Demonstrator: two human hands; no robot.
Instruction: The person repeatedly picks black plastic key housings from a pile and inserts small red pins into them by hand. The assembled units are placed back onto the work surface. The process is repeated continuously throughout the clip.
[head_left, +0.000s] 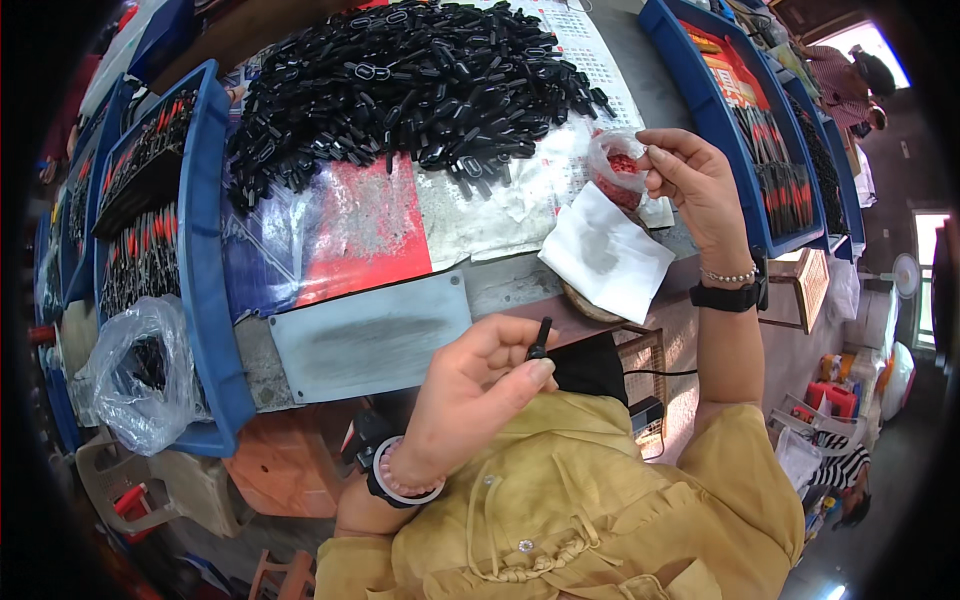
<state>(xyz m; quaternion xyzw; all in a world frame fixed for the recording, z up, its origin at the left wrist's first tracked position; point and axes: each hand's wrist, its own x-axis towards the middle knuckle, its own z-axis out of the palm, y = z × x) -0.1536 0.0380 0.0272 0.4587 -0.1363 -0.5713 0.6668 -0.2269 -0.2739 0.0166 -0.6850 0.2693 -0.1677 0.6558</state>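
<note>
My left hand (pixel 480 385), in front of my chest, pinches a small black plastic part (pixel 541 338) with a narrow stem pointing up. Farther off to the right, my right hand (pixel 690 180) is closed, thumb and forefinger together at the rim of a clear plastic bag (pixel 603 150). Whether these fingertips grip the rim or a tiny piece, I cannot make out. Small red pieces (pixel 622 165) fill the bag. Just below it lies a folded white paper (pixel 607 255). A big heap of glossy black plastic parts (pixel 400 85) covers the far middle of the table.
Blue crates (pixel 222 300) with black and orange-red parts stand at the left, a crumpled clear bag (pixel 150 375) hanging over one. More blue crates (pixel 740 195) line the right. A smudged grey plate (pixel 370 335) lies along the table's front edge. Another person (pixel 850 85) is at far right.
</note>
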